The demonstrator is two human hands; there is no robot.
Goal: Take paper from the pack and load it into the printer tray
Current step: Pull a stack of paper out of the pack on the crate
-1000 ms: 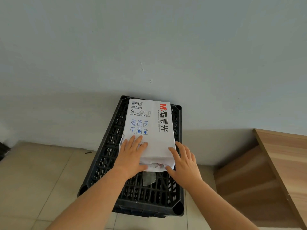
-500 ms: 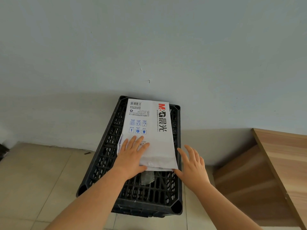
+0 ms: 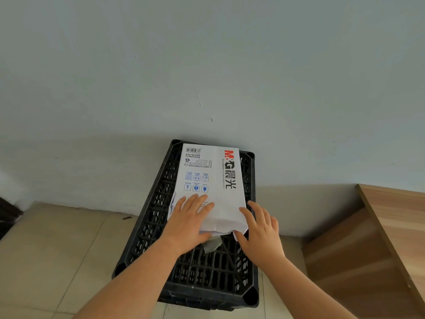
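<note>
A white paper pack (image 3: 213,180) with a red and black logo lies lengthwise on top of a black plastic crate (image 3: 151,217). Its near end is torn open, and a crumpled grey scrap (image 3: 212,246) hangs just below that end. My left hand (image 3: 188,222) lies flat, fingers spread, on the pack's near left part. My right hand (image 3: 259,229) is on the near right corner, fingers on top along the edge, thumb tucked at the torn wrapper flap. No printer or tray is in view.
The crate stands on a tiled floor (image 3: 57,249) against a pale blue-grey wall (image 3: 207,65). A wooden desk or shelf edge (image 3: 395,226) runs along the right side. Something dark (image 3: 7,215) shows at the far left edge.
My right hand, which had drawn off to the right of the pack half a second ago, has come back onto its near right corner. The left hand has stayed flat on the pack.
</note>
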